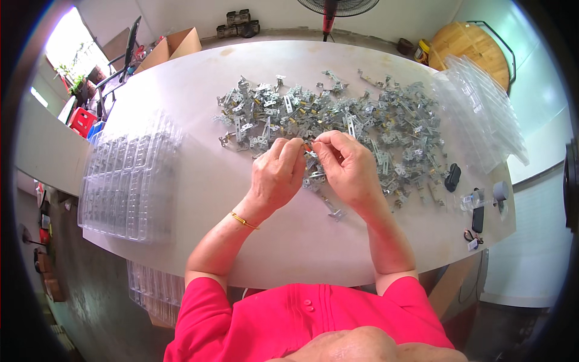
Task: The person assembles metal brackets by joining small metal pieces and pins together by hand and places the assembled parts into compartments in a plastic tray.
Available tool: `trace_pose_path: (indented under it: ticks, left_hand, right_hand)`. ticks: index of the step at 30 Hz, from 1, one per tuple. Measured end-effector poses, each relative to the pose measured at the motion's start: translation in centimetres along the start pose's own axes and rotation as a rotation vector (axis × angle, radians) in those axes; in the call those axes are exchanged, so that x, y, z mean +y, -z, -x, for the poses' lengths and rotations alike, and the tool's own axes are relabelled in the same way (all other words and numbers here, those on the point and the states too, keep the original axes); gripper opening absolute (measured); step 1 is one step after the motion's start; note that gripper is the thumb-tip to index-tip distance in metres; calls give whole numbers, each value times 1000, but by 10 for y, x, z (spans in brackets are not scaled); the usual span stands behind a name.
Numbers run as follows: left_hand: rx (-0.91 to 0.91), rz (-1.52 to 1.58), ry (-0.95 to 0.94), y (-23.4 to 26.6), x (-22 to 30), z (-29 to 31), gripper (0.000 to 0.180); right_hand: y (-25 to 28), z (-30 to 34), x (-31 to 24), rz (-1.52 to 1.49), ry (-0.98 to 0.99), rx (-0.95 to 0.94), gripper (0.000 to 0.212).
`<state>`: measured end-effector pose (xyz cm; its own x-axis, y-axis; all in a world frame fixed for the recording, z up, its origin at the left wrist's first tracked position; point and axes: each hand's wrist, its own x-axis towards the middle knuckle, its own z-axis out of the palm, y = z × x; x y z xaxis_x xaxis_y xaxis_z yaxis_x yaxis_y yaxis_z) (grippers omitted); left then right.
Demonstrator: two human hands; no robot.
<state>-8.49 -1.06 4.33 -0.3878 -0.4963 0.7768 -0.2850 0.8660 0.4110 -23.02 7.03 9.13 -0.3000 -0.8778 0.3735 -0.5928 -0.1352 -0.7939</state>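
My left hand [277, 172] and my right hand [351, 172] meet over the near edge of a wide heap of small metal brackets [289, 104]. Both are closed, thumbs and fingers pinched together. A small metal piece with an orange part [307, 146] shows between the fingertips; the fingers hide most of it, so its exact kind is unclear. Slotted silver plates and brassy bits are mixed through the heap. A few loose brackets [335, 211] lie just below my hands.
Stacked clear plastic trays [129, 187], with metal parts showing through them, stand at the left. More clear trays [479, 111] lean at the right. A black case [452, 178], a tape roll [500, 191] and a dark phone-like item [477, 219] lie near the right edge.
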Motion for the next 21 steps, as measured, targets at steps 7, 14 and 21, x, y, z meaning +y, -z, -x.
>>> trace_pose_path:
  ticks: [7, 14, 21]
  left_hand:
    - [-44, 31, -55, -5, 3, 6, 16]
    - [-193, -15, -143, 7, 8, 1, 15]
    - [-110, 601, 604, 0, -9, 6, 12]
  right_hand:
    - [-2, -4, 5, 9, 166, 104, 4]
    - [-2, -5, 8, -46, 160, 138, 6]
    - [7, -6, 0, -174, 45, 152, 9]
